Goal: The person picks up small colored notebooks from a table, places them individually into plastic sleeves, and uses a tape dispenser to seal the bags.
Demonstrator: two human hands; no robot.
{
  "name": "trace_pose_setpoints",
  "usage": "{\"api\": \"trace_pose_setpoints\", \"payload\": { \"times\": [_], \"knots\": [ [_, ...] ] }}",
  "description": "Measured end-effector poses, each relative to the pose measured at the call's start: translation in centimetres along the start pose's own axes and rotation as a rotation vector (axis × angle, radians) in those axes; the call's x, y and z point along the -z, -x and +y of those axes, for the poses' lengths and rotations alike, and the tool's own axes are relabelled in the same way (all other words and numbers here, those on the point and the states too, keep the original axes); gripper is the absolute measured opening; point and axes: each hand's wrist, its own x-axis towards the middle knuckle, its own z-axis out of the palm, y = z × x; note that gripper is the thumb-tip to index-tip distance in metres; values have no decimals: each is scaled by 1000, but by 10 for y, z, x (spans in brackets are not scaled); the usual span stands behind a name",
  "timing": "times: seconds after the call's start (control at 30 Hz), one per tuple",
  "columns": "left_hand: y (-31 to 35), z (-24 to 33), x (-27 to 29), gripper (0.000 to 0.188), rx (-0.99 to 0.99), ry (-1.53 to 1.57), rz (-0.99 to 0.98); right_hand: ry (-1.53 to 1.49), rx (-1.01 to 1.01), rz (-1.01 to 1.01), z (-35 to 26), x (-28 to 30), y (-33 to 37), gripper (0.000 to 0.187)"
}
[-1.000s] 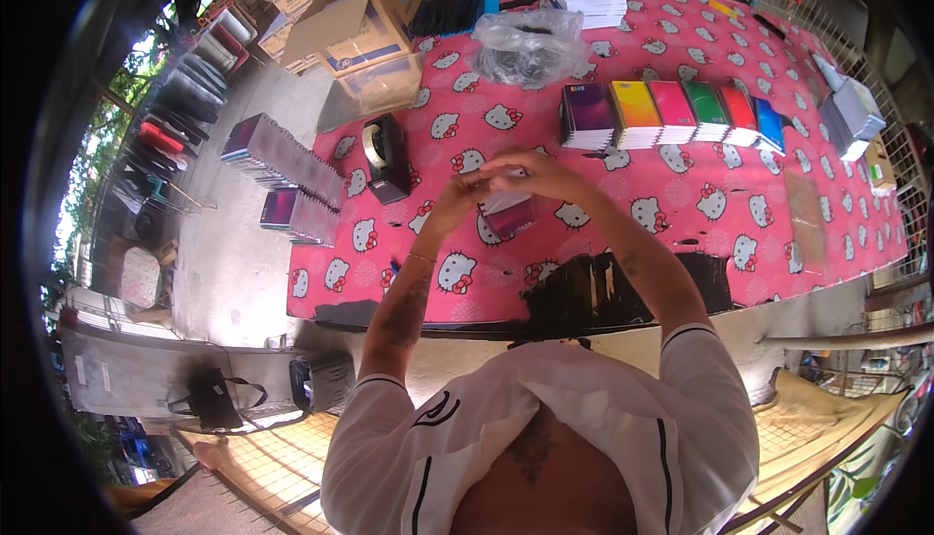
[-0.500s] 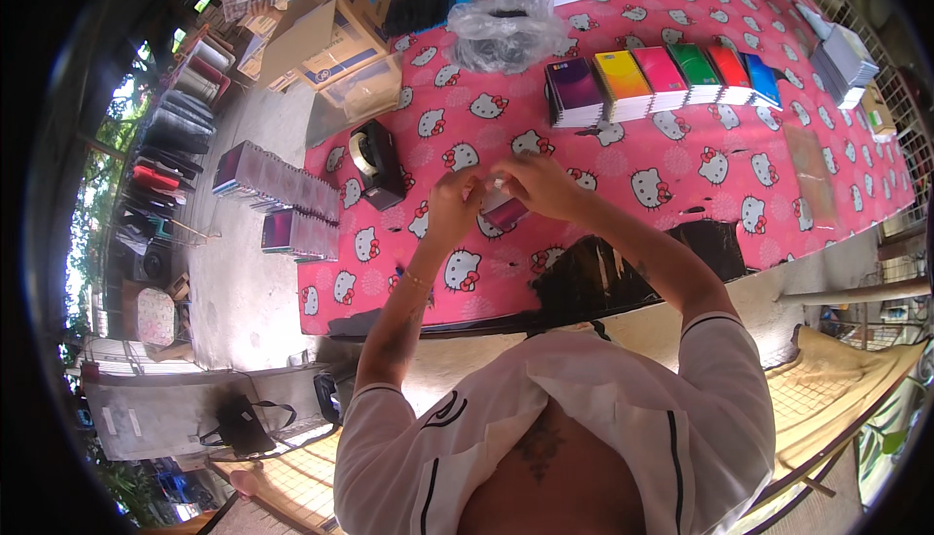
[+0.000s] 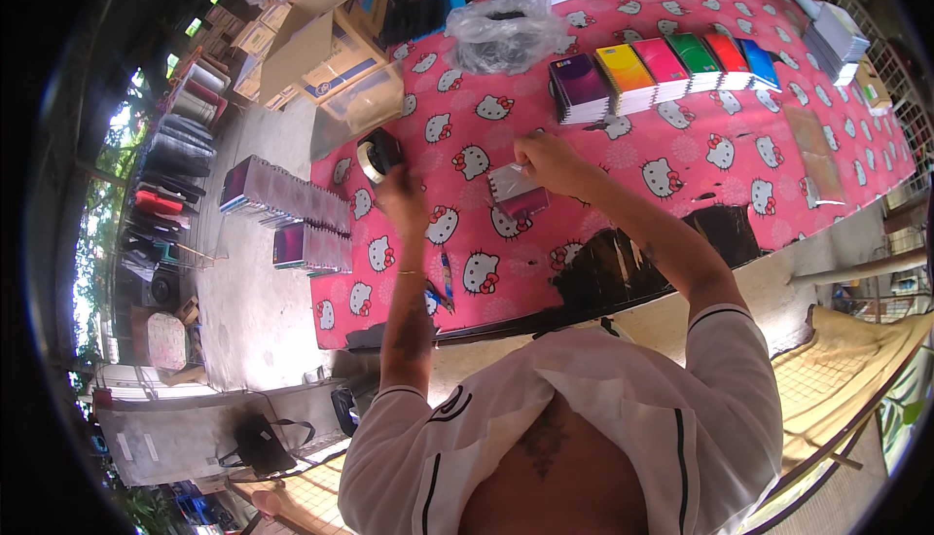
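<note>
A small purple-and-white notebook in clear plastic (image 3: 525, 203) lies on the table in front of me. My right hand (image 3: 551, 162) is at its upper right edge, fingers curled and closed on it; the fingertips are partly hidden. My left hand (image 3: 401, 198) reaches up to the near end of a black tape dispenser (image 3: 388, 149) with a pale tape roll. Motion smears its fingers, so their grip does not show. Beside my left forearm, pens (image 3: 447, 279) lie on the pink cloth.
Stacks of coloured notebooks (image 3: 659, 74) stand in a row at the far right. Stacked wrapped notebooks (image 3: 313, 246) are at the left edge. A crumpled clear plastic bag (image 3: 506, 31) and an open cardboard box (image 3: 341, 53) lie farther back. Torn black patches (image 3: 623, 267) mark the near edge.
My left hand has left the notebook and moved left to the tape dispenser. The right hand stays at the notebook, which shows more fully. The view has shifted slightly.
</note>
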Motion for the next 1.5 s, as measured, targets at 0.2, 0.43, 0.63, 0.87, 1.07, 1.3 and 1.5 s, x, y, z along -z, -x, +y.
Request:
{"api": "trace_pose_setpoints", "payload": {
  "times": [0.2,0.43,0.63,0.87,1.07,1.3,1.5],
  "knots": [
    [-30,-77,41,32,887,642,-251,168,-60,180,0,-11,-2,43],
    [33,-101,27,19,762,1047,-5,-372,-274,40,18,-12,2,50],
    [-13,-70,62,15,0,-71,-456,-397,-310,163,13,-26,6,50],
    [-77,169,25,25,-845,133,-1165,-499,-301,245,21,-31,14,51],
    [-84,88,-75,44,-526,323,-1687,-685,-222,268,15,-45,11,55],
    [-46,134,-29,52,-308,318,-922,-1026,-267,376,28,-49,33,49],
    [44,178,38,85,-771,-61,-342,-1359,-599,508,16,-92,97,35]
  ]
}}
